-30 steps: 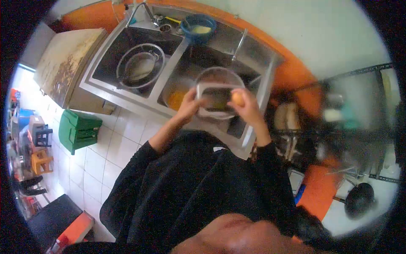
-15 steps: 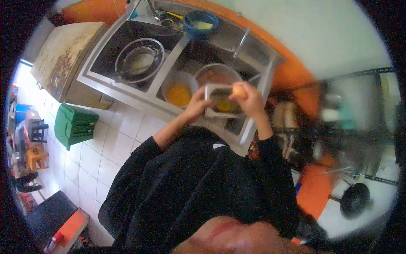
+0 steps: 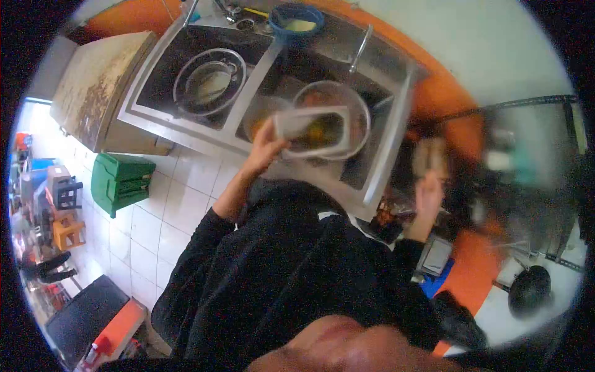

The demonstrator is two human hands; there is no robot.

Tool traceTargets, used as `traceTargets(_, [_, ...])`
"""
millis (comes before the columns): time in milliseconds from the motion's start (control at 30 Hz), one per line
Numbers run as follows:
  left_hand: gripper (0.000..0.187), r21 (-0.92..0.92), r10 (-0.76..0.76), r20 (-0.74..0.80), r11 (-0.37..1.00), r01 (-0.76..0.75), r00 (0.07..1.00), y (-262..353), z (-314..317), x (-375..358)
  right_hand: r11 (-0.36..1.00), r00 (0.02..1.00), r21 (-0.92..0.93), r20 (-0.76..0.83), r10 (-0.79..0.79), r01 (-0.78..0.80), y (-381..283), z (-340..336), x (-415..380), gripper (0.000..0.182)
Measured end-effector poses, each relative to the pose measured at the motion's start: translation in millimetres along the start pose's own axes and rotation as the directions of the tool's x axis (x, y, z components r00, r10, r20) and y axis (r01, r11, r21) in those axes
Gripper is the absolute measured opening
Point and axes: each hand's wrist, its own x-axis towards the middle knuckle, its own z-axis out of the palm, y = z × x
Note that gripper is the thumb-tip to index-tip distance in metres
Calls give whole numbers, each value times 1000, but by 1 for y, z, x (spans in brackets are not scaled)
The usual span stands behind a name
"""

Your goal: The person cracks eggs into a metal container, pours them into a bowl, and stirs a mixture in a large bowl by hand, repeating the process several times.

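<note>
My left hand (image 3: 268, 149) grips the near-left edge of a clear rectangular container (image 3: 312, 113), which is tilted above the right sink basin. Yellow contents (image 3: 318, 132), resembling egg yolk, show inside it. Under and behind the container is a large clear bowl (image 3: 364, 118) with something reddish-brown in it. A second bowl (image 3: 255, 110) with yellow-orange contents is partly covered by my left hand and the container. Off to the right, past the sink's edge, my right hand (image 3: 429, 197) is smeared by motion near a dark shelf; its fingers and anything in them cannot be made out.
In the left basin stand nested round bowls (image 3: 180, 93). A blue basin (image 3: 292, 13) with pale contents sits at the sink's back edge, near a faucet (image 3: 361, 49). A green bin (image 3: 118, 186) stands on the tiled floor. A black pan (image 3: 530, 291) is at the right.
My right hand has moved from the container, where it held an egg, to the right beyond the sink. The egg is no longer visible. The container has shifted slightly left and up, now tilted.
</note>
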Motion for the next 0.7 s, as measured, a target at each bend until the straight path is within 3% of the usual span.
traceTargets(33, [62,6,-7,-7,1000,7,1000,0,-8,-3,999,998,-28,-59,-25,24,9,-52,17,41])
traceTargets(100, [60,77,188,-94,980,-181,978,4,-20,-8,847,946,-523,-314,-86,-96,24,-108,22,43])
traceTargets(133, [59,172,118,-66,979,-105,991,12,-28,-8,659,941,-724,-332,-71,-206,40,-143,30,45])
traceTargets(167, [59,178,110,-67,979,-96,992,20,-29,-9,362,946,-889,-319,-54,-279,60,-180,37,47])
traceTargets(200, [43,540,263,-61,820,-190,963,28,-27,-10,6,956,-958,-287,-61,-287,78,-213,42,50])
traceTargets(233, [28,817,397,5,528,-233,918,33,-25,-11,-297,974,-928,-201,-106,-224,98,-237,48,52])
traceTargets(267, [16,837,395,21,496,-232,919,35,-22,-13,-452,973,-880,-45,-225,-145,114,-251,58,54])
traceTargets(300, [16,839,394,12,497,-224,919,29,-25,-13,-600,901,-794,188,-391,-95,124,-231,61,57])
traceTargets(333, [16,892,343,4,422,-158,939,18,-32,-13,-105,922,-992,106,-371,71,121,-210,75,45])
traceTargets(367, [18,937,286,-3,336,-98,958,8,-36,-13,-78,886,-985,175,-429,157,114,-158,71,40])
traceTargets(433, [22,950,296,-19,302,-74,955,0,-37,-14,-11,780,-924,329,-532,383,122,-84,82,29])
traceTargets(467, [27,959,318,-40,277,-52,947,-4,-37,-14,-18,780,-915,354,-516,403,127,-45,84,22])
traceTargets(500, [27,962,315,-35,268,-54,948,-7,-38,-14,15,817,-894,402,-413,448,141,-31,103,19])
traceTargets(533, [30,965,305,-49,262,-34,951,-11,-37,-15,201,862,-878,340,-375,434,160,-5,112,18])
traceTargets(600, [33,973,309,-79,231,6,948,-13,-32,-18,35,821,-844,509,-259,535,200,26,130,21])
traceTargets(633, [33,974,308,-84,225,14,948,-10,-28,-18,95,851,-848,512,-116,522,226,31,147,27])
traceTargets(667, [29,958,401,-100,286,-21,910,-6,-23,-16,150,856,-849,516,31,506,256,25,167,33])
traceTargets(700, [25,938,493,-121,341,-63,862,-4,-18,-14,154,849,-842,527,36,516,296,4,187,33])
